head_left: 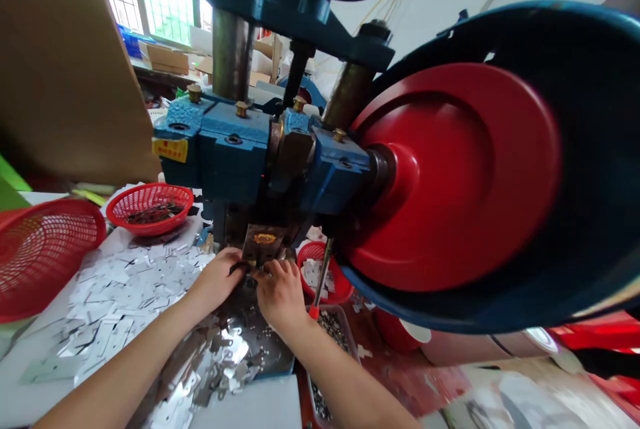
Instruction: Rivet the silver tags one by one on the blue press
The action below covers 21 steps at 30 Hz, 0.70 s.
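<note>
Both of my hands are at the front of a blue press machine [235, 149], just below its dark ram block [263, 240]. My left hand [223, 276] reaches in from the left, its fingers bent at the die area. Close by on the right, my right hand [281, 292] has its fingers curled down at the same spot. Whatever the fingertips hold, if anything, is hidden by the hands and the block. Shiny flat metal pieces [230, 352] lie heaped on the press bed in front of my wrists.
Many thin metal blanks [120, 302] cover the white surface at left, beside red plastic baskets [150, 208]. A red basket of pieces [325, 272] and a bin of small scraps [335, 326] stand right of the bed. A large red flywheel [450, 176] occupies the right.
</note>
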Each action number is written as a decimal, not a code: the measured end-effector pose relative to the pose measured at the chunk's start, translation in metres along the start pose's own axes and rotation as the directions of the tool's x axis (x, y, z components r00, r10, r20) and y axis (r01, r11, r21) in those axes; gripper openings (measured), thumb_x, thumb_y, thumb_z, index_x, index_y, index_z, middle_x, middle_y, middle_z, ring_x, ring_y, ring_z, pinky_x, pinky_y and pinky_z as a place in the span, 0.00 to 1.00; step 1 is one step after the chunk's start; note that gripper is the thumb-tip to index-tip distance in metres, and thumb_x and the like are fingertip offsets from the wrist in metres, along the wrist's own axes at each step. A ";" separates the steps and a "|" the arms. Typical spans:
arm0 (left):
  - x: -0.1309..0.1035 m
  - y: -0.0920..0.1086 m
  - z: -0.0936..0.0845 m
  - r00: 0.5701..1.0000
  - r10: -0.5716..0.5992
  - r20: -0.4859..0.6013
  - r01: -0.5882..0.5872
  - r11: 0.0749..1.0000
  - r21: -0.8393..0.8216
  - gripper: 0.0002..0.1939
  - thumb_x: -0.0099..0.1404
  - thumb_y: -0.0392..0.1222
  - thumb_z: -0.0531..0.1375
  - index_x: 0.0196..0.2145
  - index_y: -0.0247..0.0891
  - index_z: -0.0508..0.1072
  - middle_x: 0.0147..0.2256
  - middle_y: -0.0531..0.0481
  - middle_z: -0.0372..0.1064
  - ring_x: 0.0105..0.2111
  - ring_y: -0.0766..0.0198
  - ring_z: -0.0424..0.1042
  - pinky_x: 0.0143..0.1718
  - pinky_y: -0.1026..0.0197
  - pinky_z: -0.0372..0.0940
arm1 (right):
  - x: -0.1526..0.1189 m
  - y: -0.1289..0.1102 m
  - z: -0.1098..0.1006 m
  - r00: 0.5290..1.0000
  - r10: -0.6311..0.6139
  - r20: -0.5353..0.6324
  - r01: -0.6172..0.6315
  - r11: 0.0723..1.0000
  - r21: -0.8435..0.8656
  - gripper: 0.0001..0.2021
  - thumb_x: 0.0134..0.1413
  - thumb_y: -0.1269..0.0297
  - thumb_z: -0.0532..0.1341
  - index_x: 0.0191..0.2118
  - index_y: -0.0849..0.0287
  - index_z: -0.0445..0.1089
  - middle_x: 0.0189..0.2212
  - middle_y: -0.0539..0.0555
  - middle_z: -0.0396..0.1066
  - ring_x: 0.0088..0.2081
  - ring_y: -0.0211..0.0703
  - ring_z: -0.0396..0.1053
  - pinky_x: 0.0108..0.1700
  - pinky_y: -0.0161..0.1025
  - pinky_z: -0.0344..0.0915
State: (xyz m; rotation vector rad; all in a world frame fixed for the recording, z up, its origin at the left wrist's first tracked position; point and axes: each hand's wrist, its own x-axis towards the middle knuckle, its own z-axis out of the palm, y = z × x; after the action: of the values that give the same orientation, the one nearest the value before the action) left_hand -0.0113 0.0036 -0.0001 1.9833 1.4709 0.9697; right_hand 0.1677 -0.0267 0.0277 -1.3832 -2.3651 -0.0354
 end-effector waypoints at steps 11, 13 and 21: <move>-0.007 0.005 -0.033 0.998 -0.053 -0.018 0.054 0.998 0.021 0.16 0.62 0.48 0.52 0.42 0.39 0.73 0.44 0.46 0.71 0.45 0.56 0.70 0.51 0.52 0.63 | -0.039 0.011 0.004 0.884 0.463 -0.068 -0.310 0.689 0.655 0.13 0.57 0.64 0.51 0.40 0.58 0.72 0.35 0.55 0.71 0.38 0.46 0.67 0.44 0.43 0.61; -0.023 0.002 -0.046 0.996 -0.091 -0.017 0.092 0.995 0.031 0.17 0.63 0.50 0.52 0.43 0.40 0.72 0.45 0.47 0.71 0.47 0.55 0.69 0.49 0.52 0.63 | -0.063 0.016 0.001 0.787 0.616 0.043 -0.384 0.433 0.816 0.16 0.58 0.54 0.52 0.38 0.59 0.71 0.31 0.54 0.71 0.33 0.45 0.67 0.39 0.41 0.63; -0.096 -0.024 -0.085 0.981 -0.192 -0.021 0.193 0.968 0.159 0.19 0.62 0.57 0.52 0.43 0.45 0.72 0.47 0.49 0.70 0.47 0.55 0.69 0.50 0.55 0.63 | -0.090 0.008 -0.027 0.748 0.663 0.037 -0.320 0.312 0.895 0.20 0.56 0.45 0.55 0.36 0.58 0.72 0.32 0.53 0.72 0.36 0.44 0.67 0.44 0.40 0.63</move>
State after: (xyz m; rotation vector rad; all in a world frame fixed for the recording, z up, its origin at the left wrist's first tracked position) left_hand -0.1081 -0.0834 0.0117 1.9023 1.7570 0.7959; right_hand 0.2220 -0.1037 0.0199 -1.3058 -1.1528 0.9164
